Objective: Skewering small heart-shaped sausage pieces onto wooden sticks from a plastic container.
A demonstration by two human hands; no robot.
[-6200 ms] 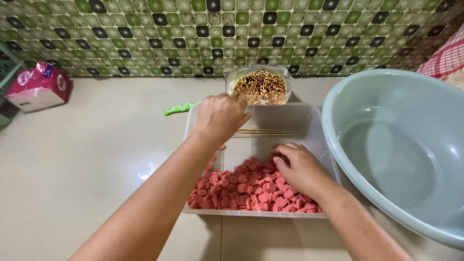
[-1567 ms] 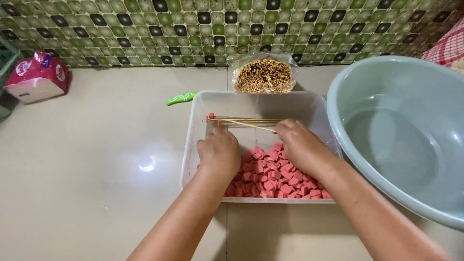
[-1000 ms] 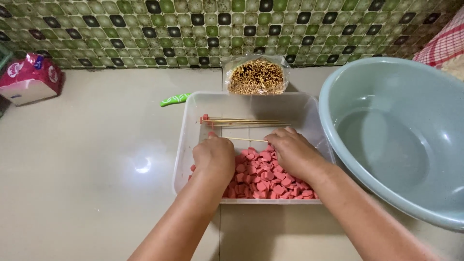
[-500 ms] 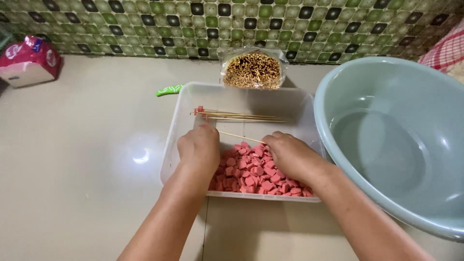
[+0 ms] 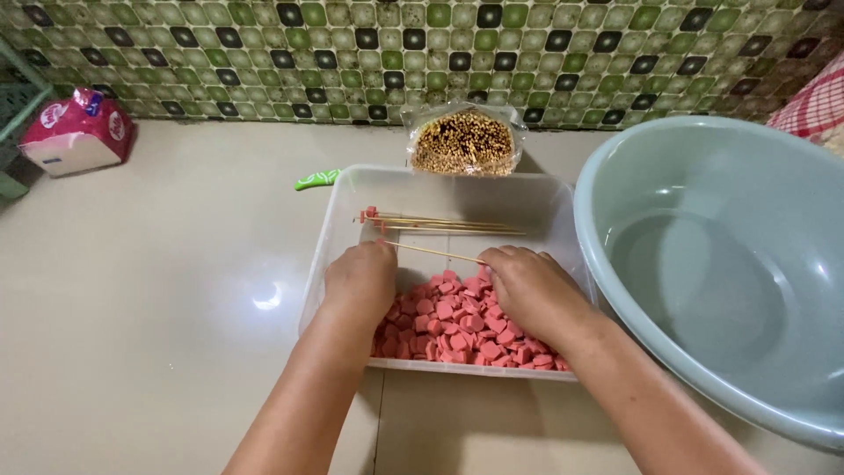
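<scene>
At the far left, toward 10 o'clock, a pink and white packet [image 5: 77, 132] sits against the green tiled wall [image 5: 369, 53], well apart from the work and out of the hands' way. Moving right, a green handle [image 5: 316, 179] pokes out just beside the top left corner of the clear plastic tray [image 5: 338, 229], close enough to grab. The tray lies at the centre so both hands can drop into it from the 6 o'clock side. The left hand [image 5: 360, 283] rests knuckles-up over the left edge of the heap of pink sausage slices [image 5: 457, 321], its fingers curled down around the near end of 1 bamboo skewer [image 5: 435, 253]; the fingertips are hidden, so I cannot tell exactly how they pinch it. That skewer runs across the gap toward 3 o'clock and meets the right hand [image 5: 527, 286], which lies palm-down on the slices with fingers together at the stick's other end, seemingly steadying it while touching the pieces. Above them, at 12 o'clock in the tray, a small bundle of loaded skewers [image 5: 440, 224] lies flat in the bare half, kept apart from the loose slices. Beyond the tray's far rim stands a bag of fresh skewers [image 5: 463, 142], ends up for easy picking. At 3 o'clock a large grey-green basin [image 5: 703, 176] holding water sits touching the tray's right side.
</scene>
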